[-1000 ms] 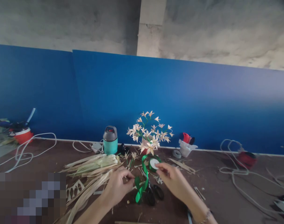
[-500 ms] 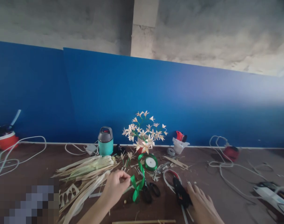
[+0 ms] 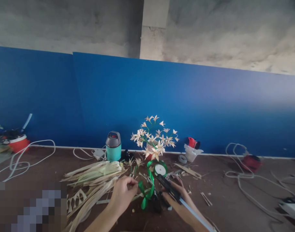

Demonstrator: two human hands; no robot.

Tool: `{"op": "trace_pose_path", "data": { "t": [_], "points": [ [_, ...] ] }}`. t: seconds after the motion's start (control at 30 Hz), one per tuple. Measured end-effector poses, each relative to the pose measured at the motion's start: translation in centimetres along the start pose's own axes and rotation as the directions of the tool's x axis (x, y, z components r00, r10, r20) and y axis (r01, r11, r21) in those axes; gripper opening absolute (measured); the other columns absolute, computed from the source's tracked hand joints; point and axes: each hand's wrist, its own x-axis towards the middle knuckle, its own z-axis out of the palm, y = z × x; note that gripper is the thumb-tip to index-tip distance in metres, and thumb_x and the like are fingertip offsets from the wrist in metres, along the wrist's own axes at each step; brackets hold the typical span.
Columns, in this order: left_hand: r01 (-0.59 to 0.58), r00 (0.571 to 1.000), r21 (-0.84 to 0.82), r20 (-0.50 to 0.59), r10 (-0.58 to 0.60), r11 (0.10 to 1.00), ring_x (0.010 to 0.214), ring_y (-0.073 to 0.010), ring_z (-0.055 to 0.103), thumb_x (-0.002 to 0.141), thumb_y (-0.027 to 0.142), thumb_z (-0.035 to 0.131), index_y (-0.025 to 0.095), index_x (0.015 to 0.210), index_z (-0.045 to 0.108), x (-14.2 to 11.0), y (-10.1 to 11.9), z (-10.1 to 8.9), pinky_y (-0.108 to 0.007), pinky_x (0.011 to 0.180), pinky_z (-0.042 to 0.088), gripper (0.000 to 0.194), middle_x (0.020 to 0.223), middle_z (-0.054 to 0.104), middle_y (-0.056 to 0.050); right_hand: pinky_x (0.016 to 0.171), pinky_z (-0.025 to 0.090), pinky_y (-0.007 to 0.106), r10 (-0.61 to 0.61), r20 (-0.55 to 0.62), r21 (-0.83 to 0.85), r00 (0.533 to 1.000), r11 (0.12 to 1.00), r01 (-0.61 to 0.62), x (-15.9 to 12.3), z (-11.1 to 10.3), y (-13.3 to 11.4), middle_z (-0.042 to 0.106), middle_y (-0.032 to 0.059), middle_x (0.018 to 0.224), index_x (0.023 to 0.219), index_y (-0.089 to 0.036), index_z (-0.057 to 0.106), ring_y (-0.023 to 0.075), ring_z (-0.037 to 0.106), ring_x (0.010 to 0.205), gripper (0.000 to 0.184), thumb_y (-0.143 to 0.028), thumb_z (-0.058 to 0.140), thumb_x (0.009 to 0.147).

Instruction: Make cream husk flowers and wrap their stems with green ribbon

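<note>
My left hand (image 3: pixel 124 190) is closed in a pinch at the end of a green ribbon (image 3: pixel 150 190), which loops down over the table. The ribbon runs back to its spool (image 3: pixel 160 169), which has a white centre. In my right hand (image 3: pixel 180 196) is a black glue gun (image 3: pixel 170 187), its nozzle pointing toward the spool and a long pale glue stick (image 3: pixel 194 213) coming out of its rear. Black-handled scissors (image 3: pixel 156 203) lie between my hands, partly covered by ribbon. Behind the spool stands a pot of pale husk flowers (image 3: pixel 159 146) on green stems.
Dried corn husks (image 3: pixel 96 180) spread over the left side of the table. At the back are a teal and grey device (image 3: pixel 113 148), a roll of tape (image 3: pixel 182 159) and a white bag-lined cup (image 3: pixel 192 153). White cables (image 3: pixel 239 175) trail on the right; a blue partition (image 3: pixel 123 96) stands behind.
My right hand has picked up the glue gun and brought it left, over the scissors and near the ribbon. My left hand stays pinched by the ribbon. The view has turned slightly left.
</note>
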Motion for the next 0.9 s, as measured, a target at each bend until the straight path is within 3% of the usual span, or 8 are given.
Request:
{"op": "trace_pose_path", "data": {
  "t": [0.1, 0.2, 0.47, 0.9],
  "points": [
    [-0.045, 0.999, 0.014, -0.019, 0.046, 0.999, 0.061, -0.0174, 0.059, 0.071, 0.029, 0.051, 0.018, 0.066, 0.069, -0.1, -0.2, 0.3, -0.025, 0.058, 0.041, 0.022, 0.065, 0.066, -0.002, 0.060, 0.051, 0.027, 0.104, -0.027, 0.087, 0.994, 0.991, -0.101, -1.2, 2.2, -0.8, 0.068, 0.0051, 0.075, 0.091, -0.016, 0.063, 0.0206, 0.062, 0.066, 0.033, -0.040, 0.062, 0.069],
    [-0.092, 0.994, 0.036, -0.048, 0.094, 0.995, 0.066, -0.0182, 0.059, 0.071, 0.032, 0.053, 0.019, 0.066, 0.069, -0.3, -0.4, 0.6, -0.025, 0.061, 0.042, 0.021, 0.067, 0.066, -0.002, 0.061, 0.050, 0.026, 0.081, -0.040, 0.065, 0.996, 0.995, -0.078, -1.9, 3.2, -1.6, 0.067, 0.0043, 0.073, 0.085, -0.016, 0.064, 0.0201, 0.061, 0.068, 0.032, -0.043, 0.063, 0.067],
    [-0.113, 0.989, 0.122, -0.077, 0.123, 0.986, 0.074, -0.0206, 0.058, 0.072, 0.027, 0.053, 0.021, 0.064, 0.068, -0.8, -0.6, 1.3, -0.030, 0.072, 0.041, 0.018, 0.067, 0.064, -0.002, 0.061, 0.048, 0.024, -0.070, 0.053, -0.012, 0.996, 0.997, 0.071, -1.9, 3.2, -3.5, 0.063, 0.0033, 0.067, 0.067, -0.019, 0.063, 0.0178, 0.058, 0.066, 0.021, -0.038, 0.056, 0.073],
    [-0.150, 0.984, 0.154, -0.071, 0.163, 0.977, 0.072, -0.0197, 0.058, 0.072, 0.019, 0.052, 0.021, 0.064, 0.065, -1.1, 0.0, 1.2, -0.034, 0.078, 0.038, 0.015, 0.067, 0.063, -0.001, 0.054, 0.040, 0.020, -0.110, 0.124, -0.053, 0.986, 0.992, 0.117, -1.4, 3.0, -4.3, 0.054, 0.0006, 0.062, 0.058, -0.016, 0.056, 0.0125, 0.051, 0.057, 0.017, -0.023, 0.052, 0.073]
  ]
}}
